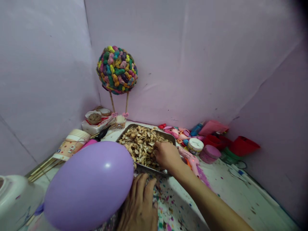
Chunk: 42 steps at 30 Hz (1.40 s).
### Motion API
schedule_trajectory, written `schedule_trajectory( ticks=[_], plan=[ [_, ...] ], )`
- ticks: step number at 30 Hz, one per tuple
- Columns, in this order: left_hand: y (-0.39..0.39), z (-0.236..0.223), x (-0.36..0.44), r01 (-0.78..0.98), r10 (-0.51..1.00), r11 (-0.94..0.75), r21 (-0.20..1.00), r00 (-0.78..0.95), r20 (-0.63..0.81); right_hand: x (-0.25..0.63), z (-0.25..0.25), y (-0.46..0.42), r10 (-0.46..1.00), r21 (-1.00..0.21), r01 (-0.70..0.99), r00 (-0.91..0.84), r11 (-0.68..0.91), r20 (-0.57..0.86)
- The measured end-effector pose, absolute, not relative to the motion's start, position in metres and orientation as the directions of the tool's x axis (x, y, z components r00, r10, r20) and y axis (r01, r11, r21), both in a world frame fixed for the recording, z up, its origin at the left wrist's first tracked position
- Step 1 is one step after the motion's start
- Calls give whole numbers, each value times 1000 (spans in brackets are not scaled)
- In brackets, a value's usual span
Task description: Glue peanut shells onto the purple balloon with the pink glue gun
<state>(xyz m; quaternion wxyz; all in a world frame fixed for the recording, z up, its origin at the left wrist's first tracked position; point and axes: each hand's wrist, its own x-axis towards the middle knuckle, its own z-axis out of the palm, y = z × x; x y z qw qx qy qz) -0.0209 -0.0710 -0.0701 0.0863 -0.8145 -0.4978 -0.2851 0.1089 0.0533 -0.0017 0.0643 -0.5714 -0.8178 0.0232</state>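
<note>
An inflated purple balloon (90, 186) lies on its side at the front left. My left hand (141, 203) rests just right of it, fingers stretched out over the paint-spotted surface. Whether its fingertips touch the balloon is hard to tell. Behind them sits a metal tray (154, 171) heaped with peanut shells (139, 142). My right hand (167, 156) reaches over the tray's right side with curled fingers down among the shells; what is between its fingertips is hidden. A pink glue gun (190, 158) with a small red light lies right of that hand.
A ball of coloured peanut shells (117, 70) stands on sticks over a small paper cup (120, 122). Stacked paper cups (72, 144) and a white jug (20, 200) stand left. Deflated balloons (176, 132), paint jars (195, 146) and red cups (244, 146) line the right back.
</note>
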Motion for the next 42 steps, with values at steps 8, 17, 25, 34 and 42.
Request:
schedule_trajectory(
  ticks=[8, 17, 25, 34, 42],
  plan=[
    [-73, -71, -20, 871, 785, -460, 173, 307, 538, 99, 6, 47, 708, -256, 668, -698, 699, 111],
    [-74, -71, -21, 857, 800, -465, 220, 300, 520, 145, 9, 34, 745, -212, 728, -667, 652, 0],
    [-74, -73, -22, 857, 798, -466, 220, 300, 522, 155, 20, 22, 819, -186, 803, -573, 566, 15],
    [-74, -73, -22, 854, 798, -470, 223, 303, 521, 135, 25, 22, 910, -172, 894, -407, 414, 73],
    [-74, -72, -21, 863, 806, -458, 215, 301, 510, 79, 0, 54, 931, -89, 928, -355, 361, 81]
  ],
)
